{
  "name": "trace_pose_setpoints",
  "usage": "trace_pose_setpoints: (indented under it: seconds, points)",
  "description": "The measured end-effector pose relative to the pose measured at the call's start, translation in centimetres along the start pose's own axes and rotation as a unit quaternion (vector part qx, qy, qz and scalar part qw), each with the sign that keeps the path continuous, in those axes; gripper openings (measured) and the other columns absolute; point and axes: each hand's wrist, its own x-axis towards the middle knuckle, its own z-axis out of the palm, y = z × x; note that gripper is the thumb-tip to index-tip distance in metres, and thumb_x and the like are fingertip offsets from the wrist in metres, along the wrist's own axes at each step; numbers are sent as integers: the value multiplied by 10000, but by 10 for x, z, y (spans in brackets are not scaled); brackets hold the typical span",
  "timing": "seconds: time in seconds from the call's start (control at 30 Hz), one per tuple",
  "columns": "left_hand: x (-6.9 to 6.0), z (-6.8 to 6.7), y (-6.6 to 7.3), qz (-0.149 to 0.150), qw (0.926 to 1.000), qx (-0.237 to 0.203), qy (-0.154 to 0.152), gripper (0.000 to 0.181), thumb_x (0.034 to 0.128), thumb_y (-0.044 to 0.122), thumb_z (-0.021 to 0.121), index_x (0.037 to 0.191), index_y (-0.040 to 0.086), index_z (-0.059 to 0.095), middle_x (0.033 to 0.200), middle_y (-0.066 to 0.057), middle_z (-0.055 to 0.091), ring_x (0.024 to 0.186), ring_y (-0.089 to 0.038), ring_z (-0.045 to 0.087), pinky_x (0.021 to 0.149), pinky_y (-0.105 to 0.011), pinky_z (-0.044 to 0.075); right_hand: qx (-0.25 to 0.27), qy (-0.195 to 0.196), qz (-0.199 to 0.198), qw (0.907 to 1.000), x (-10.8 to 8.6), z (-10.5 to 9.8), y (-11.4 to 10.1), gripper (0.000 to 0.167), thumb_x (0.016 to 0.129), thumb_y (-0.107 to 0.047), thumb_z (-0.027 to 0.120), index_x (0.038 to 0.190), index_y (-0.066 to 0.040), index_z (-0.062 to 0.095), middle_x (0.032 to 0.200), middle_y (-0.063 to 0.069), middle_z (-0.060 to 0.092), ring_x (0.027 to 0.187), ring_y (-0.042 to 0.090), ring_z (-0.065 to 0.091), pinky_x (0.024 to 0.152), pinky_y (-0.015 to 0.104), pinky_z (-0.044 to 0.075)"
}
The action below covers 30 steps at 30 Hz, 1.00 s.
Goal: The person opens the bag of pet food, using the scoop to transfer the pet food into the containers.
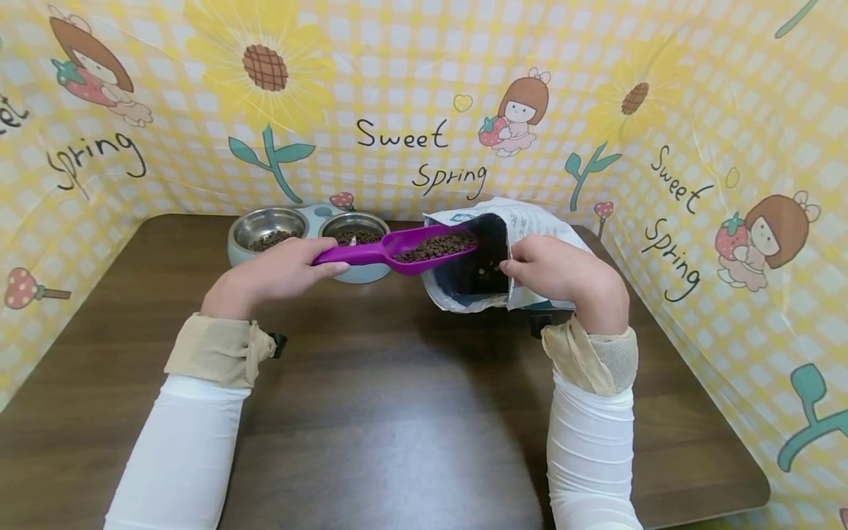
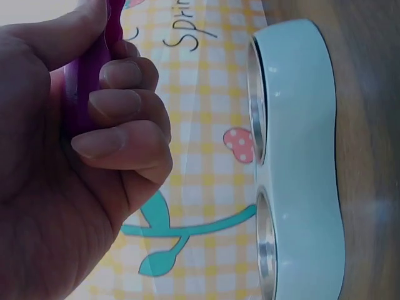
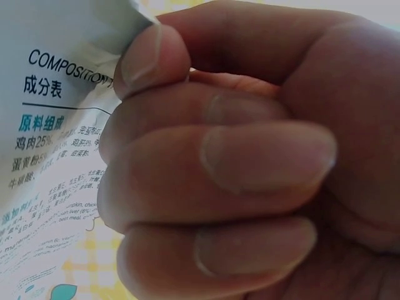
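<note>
My left hand [image 1: 281,269] grips the handle of a purple scoop [image 1: 358,255], its fingers curled round it in the left wrist view. Brown kibble [image 1: 433,248] fills the scoop, whose tip reaches to the mouth of a white pet food bag [image 1: 539,215]. The bag stands with its dark inside facing the scoop, and a few pellets show within. With thumb and fingers my right hand [image 1: 563,272] pinches the edge of the bag's opening. In the right wrist view, printed text covers the bag [image 3: 56,125] beside the curled fingers.
Behind my left hand sits a pale blue double feeder [image 1: 241,254] with two steel bowls, each holding some kibble; the left wrist view shows its side [image 2: 303,156]. All stand on a brown wooden table [image 1: 371,412]. Yellow checked cloth [image 1: 397,88] walls the back and sides.
</note>
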Motion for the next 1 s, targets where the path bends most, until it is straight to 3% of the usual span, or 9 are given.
trace_pose_setpoints:
  seconds: [0.33, 0.57, 1.0]
  points:
    - [-10, -7, -15, -3, 9999, -117, -3, 265, 1132, 430, 564, 1089, 172, 605, 813, -2, 483, 706, -170, 447, 715, -351, 395, 30, -2, -32, 10000, -1, 0, 1, 409, 1123, -251, 537, 730, -137, 536, 691, -22, 428, 675, 190, 479, 691, 344, 406]
    - [-17, -11, -26, -200, 9995, -218, -107, 281, 1134, 412, 567, 1093, 134, 583, 801, 4, 447, 734, -180, 444, 728, -351, 392, 62, 4, -41, 10000, 0, 0, 1, 402, 1116, -243, 547, 731, -130, 559, 688, -24, 429, 678, 190, 490, 684, 339, 410]
    - [-29, -18, -42, -450, 9990, -58, 32, 291, 1124, 435, 583, 1058, 151, 577, 831, -22, 494, 768, -197, 473, 740, -358, 398, 85, 28, -58, 9999, 1, 1, 2, 392, 1112, -238, 553, 741, -117, 584, 685, -22, 434, 682, 193, 500, 685, 338, 413]
